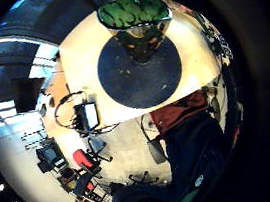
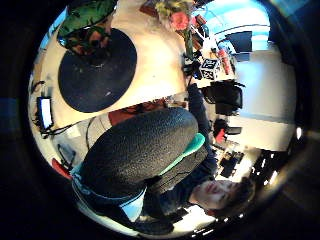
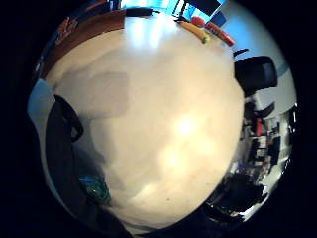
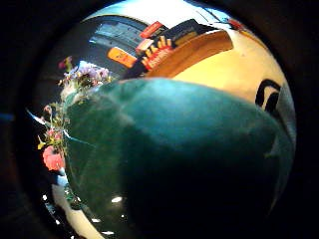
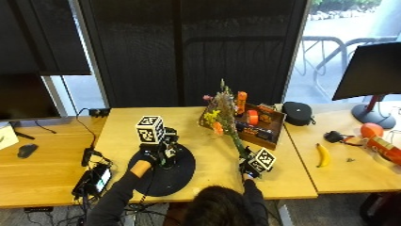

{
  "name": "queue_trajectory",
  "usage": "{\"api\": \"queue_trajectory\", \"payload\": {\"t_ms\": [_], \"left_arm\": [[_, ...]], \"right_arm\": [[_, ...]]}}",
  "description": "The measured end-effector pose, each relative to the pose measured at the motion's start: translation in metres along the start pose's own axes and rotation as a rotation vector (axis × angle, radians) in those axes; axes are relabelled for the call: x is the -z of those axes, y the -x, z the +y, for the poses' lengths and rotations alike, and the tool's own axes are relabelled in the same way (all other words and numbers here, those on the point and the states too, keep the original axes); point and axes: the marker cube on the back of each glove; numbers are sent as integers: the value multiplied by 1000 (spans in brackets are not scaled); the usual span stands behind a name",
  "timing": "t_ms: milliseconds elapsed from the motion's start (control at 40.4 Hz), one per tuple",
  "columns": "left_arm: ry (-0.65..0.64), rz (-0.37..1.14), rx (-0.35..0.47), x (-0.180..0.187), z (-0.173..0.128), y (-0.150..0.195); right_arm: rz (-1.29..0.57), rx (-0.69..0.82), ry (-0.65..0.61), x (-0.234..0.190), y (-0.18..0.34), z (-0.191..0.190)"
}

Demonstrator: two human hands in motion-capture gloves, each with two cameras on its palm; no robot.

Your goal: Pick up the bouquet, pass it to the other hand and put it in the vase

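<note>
Bouquet (image 5: 222, 113) held upright by right hand (image 5: 249, 168) at its stem end, blooms well above table (image 5: 213, 155). Left hand (image 5: 149, 157) hovers over vase (image 1: 137, 25) on dark mat (image 5: 164, 172); finger state unclear. Risk: top-heavy stems tipping or slipping during handover.

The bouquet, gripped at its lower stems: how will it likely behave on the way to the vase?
The bouquet, held by the right hand, leans away with its blooms far from the grip, so it probably sways and droops. Its thin stems look bendable. The vase under the left hand looks narrow, perhaps tippable.
</note>
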Motion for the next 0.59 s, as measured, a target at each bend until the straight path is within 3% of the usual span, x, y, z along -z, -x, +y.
{"api": "queue_trajectory", "payload": {"t_ms": [124,248,372,471,595], "left_arm": [[38,91,-20,-1,-8,-3],[34,146,-35,3,-14,-8],[24,210,-81,13,-20,-15],[12,276,-110,25,-24,-24],[-29,415,-162,38,-38,-40]], "right_arm": [[-427,207,-16,8,38,-9],[-487,65,193,23,47,4],[-595,111,200,48,67,6],[-778,282,135,60,92,2],[-919,206,380,61,121,14]]}}
